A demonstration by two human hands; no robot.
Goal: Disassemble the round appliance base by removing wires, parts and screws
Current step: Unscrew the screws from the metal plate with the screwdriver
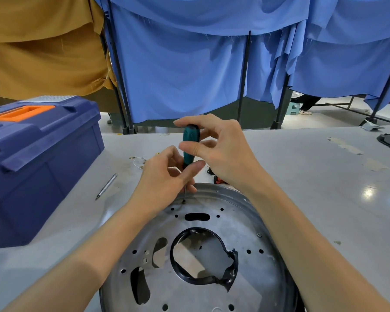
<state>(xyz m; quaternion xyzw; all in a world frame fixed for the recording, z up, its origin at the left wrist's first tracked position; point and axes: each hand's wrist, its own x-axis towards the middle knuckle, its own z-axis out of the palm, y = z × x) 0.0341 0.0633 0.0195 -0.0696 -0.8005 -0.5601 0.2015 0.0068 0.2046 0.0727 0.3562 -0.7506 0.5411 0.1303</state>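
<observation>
We find no text, label, brand, number or sign that we can read here

Teal-handled screwdriver [190,143]; silver base [245,224]; navy, orange-handled toolbox [43,154]; blue curtains [178,70].
</observation>
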